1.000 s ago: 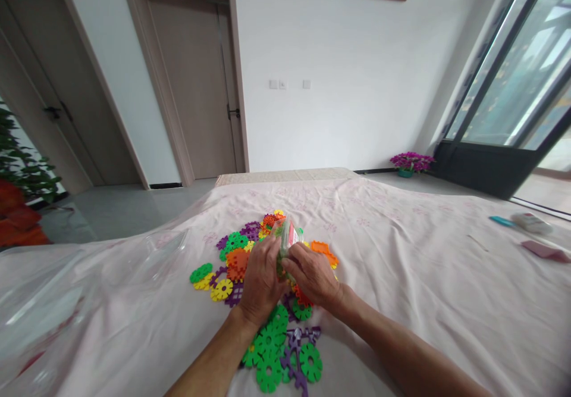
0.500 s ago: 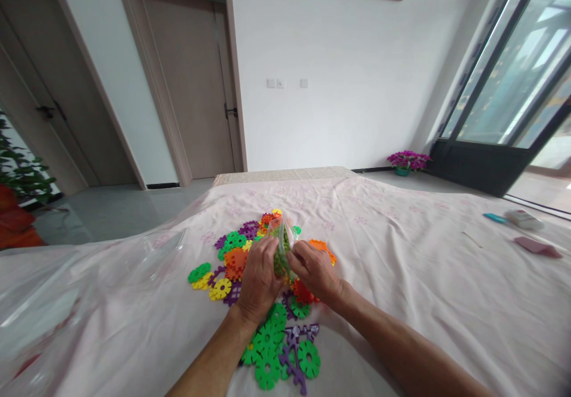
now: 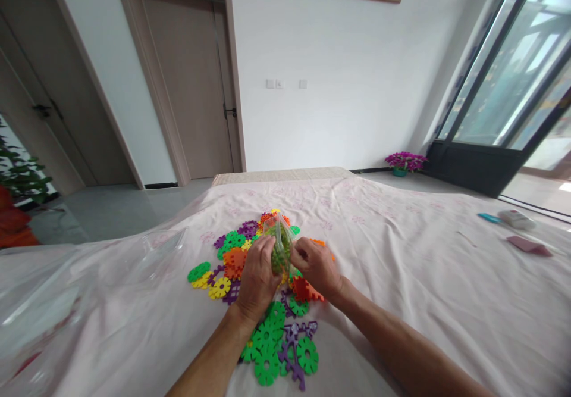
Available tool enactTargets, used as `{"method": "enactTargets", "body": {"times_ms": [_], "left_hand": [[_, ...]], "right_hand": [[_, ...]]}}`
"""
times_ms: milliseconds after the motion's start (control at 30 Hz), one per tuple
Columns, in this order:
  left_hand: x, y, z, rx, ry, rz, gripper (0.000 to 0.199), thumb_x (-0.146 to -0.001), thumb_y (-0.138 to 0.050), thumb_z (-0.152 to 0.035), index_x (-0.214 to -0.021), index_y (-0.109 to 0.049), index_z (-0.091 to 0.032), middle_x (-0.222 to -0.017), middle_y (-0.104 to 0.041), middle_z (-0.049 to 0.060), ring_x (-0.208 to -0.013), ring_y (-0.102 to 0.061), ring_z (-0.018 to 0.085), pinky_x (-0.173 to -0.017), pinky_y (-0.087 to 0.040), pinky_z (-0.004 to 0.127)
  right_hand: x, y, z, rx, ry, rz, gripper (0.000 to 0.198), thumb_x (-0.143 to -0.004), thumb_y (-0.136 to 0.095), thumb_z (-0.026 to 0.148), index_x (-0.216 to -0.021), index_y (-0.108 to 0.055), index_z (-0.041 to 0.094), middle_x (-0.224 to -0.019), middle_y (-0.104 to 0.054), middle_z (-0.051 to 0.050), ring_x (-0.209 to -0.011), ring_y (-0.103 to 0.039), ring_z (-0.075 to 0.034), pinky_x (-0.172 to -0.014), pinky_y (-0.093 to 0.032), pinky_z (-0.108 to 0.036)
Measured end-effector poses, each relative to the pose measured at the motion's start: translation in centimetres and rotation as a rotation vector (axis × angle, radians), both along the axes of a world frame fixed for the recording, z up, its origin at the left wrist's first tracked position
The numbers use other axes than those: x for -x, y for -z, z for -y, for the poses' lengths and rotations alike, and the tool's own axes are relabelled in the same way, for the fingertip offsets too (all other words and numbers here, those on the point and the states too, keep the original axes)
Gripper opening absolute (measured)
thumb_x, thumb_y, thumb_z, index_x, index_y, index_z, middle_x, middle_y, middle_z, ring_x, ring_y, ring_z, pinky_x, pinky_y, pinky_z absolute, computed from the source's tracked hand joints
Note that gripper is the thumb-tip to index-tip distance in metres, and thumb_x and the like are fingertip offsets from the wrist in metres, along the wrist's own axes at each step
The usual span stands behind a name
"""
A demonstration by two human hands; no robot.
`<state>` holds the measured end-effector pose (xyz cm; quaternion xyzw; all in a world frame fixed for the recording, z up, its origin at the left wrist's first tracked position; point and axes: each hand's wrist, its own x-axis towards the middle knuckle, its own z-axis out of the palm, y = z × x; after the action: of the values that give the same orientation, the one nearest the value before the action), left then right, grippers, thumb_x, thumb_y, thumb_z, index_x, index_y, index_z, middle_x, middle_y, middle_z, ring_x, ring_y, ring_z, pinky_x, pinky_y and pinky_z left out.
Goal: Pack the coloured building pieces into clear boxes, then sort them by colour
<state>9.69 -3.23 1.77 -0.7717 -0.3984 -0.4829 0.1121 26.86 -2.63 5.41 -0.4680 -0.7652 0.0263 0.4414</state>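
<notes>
A small clear plastic bag (image 3: 279,247) with small green and red bits inside is held up between both hands over the bed. My left hand (image 3: 256,278) grips its left side. My right hand (image 3: 316,266) pinches its right side. Under and around the hands lie several flat plastic snowflake pieces (image 3: 273,343) in green, purple, orange and yellow, some joined together.
The pieces rest on a pale pink bedsheet (image 3: 401,266). A large clear plastic bag (image 3: 66,290) lies at the left. Small items (image 3: 513,221) sit at the far right. Doors, a flower pot (image 3: 405,162) and a glass sliding door stand beyond the bed.
Both hands have shifted slightly up and away with the small bag, and the bag has turned, now showing more green contents than red.
</notes>
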Motion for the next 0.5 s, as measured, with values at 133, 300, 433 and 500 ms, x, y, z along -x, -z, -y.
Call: {"method": "enactTargets", "body": {"times_ms": [133,300,433,500], "left_hand": [[1.1,0.1,-0.2,0.018,-0.062,0.074,0.068,-0.079,-0.064,-0.019,-0.14,-0.033,-0.017,-0.132,-0.049,0.017,-0.128,-0.045,0.031,-0.103,-0.044,0.054],[1.9,0.1,-0.5,0.013,-0.084,0.086,0.071,-0.078,-0.062,-0.01,-0.142,-0.031,-0.015,-0.136,-0.046,0.018,-0.133,-0.041,0.03,-0.107,-0.042,0.052],[2.2,-0.8,-0.2,-0.116,-0.021,-0.047,0.062,-0.084,-0.052,-0.003,-0.141,-0.034,-0.021,-0.137,-0.048,0.013,-0.136,-0.038,0.027,-0.111,-0.037,0.053],[2.7,-1.3,0.1,-0.186,-0.007,-0.125,0.059,-0.085,-0.05,-0.002,-0.139,-0.037,-0.024,-0.134,-0.053,0.011,-0.137,-0.037,0.026,-0.113,-0.032,0.056]], "right_hand": [[-1.6,0.2,-1.1,0.024,0.117,-0.175,0.027,-0.084,-0.05,0.03,-0.06,-0.041,0.02,-0.05,-0.043,0.005,-0.046,-0.044,-0.008,-0.047,-0.03,-0.02],[-3.8,0.8,-2.4,0.097,0.173,-0.345,0.032,-0.085,-0.049,0.04,-0.062,-0.043,0.02,-0.05,-0.043,0.004,-0.044,-0.053,-0.01,-0.044,-0.032,-0.019],[-4.5,1.5,-2.9,0.03,0.166,-0.339,0.031,-0.086,-0.049,0.042,-0.064,-0.047,0.02,-0.051,-0.048,0.004,-0.048,-0.048,-0.01,-0.049,-0.037,-0.021],[-4.7,1.8,-3.2,0.001,0.171,-0.314,0.03,-0.086,-0.049,0.04,-0.064,-0.048,0.02,-0.052,-0.05,0.004,-0.049,-0.045,-0.009,-0.052,-0.037,-0.021]]}}
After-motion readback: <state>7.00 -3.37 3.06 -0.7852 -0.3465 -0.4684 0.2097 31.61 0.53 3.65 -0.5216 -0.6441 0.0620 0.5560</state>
